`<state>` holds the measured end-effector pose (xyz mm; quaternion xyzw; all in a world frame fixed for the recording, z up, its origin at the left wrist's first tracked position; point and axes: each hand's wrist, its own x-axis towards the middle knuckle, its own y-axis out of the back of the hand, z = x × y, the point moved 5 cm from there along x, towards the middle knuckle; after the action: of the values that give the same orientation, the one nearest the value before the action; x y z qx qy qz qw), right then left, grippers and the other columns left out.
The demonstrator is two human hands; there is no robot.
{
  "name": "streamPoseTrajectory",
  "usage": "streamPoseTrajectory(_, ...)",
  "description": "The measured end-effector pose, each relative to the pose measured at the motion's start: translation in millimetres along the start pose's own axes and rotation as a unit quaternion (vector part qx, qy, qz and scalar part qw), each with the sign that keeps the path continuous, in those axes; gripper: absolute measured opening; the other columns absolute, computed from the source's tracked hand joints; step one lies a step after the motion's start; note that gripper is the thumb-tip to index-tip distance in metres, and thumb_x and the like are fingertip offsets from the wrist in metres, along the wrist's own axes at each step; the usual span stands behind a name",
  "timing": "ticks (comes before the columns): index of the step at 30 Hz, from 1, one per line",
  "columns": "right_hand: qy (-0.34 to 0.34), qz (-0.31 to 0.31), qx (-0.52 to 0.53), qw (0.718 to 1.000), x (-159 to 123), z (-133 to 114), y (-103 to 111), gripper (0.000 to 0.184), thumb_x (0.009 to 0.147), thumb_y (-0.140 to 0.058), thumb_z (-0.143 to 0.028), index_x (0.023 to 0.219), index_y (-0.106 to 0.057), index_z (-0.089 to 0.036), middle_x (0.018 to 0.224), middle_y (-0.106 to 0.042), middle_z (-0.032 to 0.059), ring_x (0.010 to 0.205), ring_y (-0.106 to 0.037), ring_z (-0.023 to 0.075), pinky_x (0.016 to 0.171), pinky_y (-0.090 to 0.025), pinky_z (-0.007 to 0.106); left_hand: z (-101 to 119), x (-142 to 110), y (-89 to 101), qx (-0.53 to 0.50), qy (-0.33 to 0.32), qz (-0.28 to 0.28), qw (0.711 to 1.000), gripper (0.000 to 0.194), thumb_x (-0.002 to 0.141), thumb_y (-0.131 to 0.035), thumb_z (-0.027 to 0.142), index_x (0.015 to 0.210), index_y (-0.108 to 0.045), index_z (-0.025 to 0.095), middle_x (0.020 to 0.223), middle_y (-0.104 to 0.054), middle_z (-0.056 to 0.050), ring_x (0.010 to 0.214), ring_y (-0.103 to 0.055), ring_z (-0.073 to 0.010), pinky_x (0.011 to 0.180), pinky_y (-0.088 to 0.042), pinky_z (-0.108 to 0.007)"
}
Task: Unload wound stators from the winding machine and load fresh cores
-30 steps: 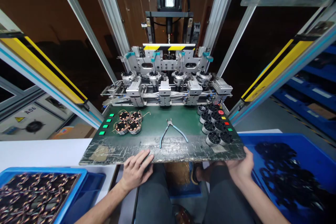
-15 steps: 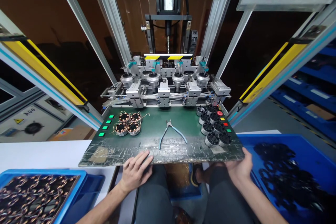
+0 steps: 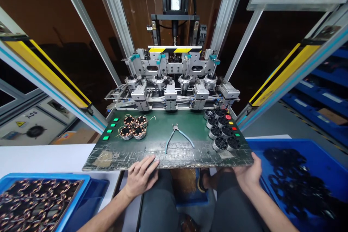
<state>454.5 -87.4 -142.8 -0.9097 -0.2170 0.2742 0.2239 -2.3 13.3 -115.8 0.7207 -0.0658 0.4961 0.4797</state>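
Head view: left hand (image 3: 140, 175) lies open, fingers spread, on the counter (image 3: 114, 154) near edge. Right hand (image 3: 248, 174) grips the edge at 4 o'clock. Blue-handled cutters (image 3: 176, 136) lie mid-counter, nose toward 12 o'clock, handles splayed toward 6 o'clock.

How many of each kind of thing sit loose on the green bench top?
Copper-wound cores: 4
Bare black cores: 8
Cutting pliers: 1
Total: 13
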Motion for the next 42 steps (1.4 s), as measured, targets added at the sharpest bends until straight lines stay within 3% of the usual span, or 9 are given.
streamPoseTrajectory(7,0.001,0.003,-0.003,1.000,-1.2,-0.8,-0.9,0.041,0.089,-0.064,-0.049,0.116,-0.077,-0.022,0.108,-0.080,0.0028,0.089,-0.075,0.0233,0.087,-0.065,0.044,0.5,-0.9,-0.6,0.000,0.001,0.000,1.000,0.079,0.090,-0.083,0.038,0.162,-0.052,0.036,0.135,-0.078,-0.003,0.123,-0.069,-0.0228,0.109,-0.038,-0.039)
streamPoseTrajectory(22,-0.001,0.001,0.002,1.000,-3.9,-2.3,-3.4,0.032,0.090,-0.063,-0.047,0.106,-0.077,-0.023,0.096,-0.079,0.0000,0.080,-0.073,0.0214,0.087,-0.065,0.043,0.8,-1.2,-0.5,-0.003,0.007,-0.002,1.000,0.079,0.090,-0.082,0.038,0.163,-0.051,0.036,0.136,-0.078,-0.003,0.123,-0.070,-0.0237,0.108,-0.039,-0.040)
streamPoseTrajectory(31,0.001,0.007,0.001,1.000,-2.9,-1.9,-2.8,0.032,0.088,-0.065,-0.046,0.109,-0.076,-0.024,0.101,-0.080,-0.0005,0.084,-0.074,0.0221,0.084,-0.064,0.043,-0.1,-1.5,-0.7,-0.007,0.006,0.005,1.000,0.074,0.089,-0.083,0.037,0.158,-0.057,0.035,0.137,-0.078,-0.002,0.123,-0.071,-0.0230,0.112,-0.039,-0.040)
streamPoseTrajectory(42,0.001,-0.003,-0.005,1.000,0.0,-0.9,-0.4,0.033,0.087,-0.066,-0.049,0.105,-0.075,-0.023,0.097,-0.079,-0.0003,0.081,-0.074,0.0218,0.087,-0.065,0.045,-0.2,-1.3,-0.3,-0.004,0.004,0.002,1.000,0.080,0.089,-0.084,0.037,0.162,-0.052,0.036,0.137,-0.077,-0.002,0.125,-0.069,-0.0228,0.109,-0.040,-0.039)
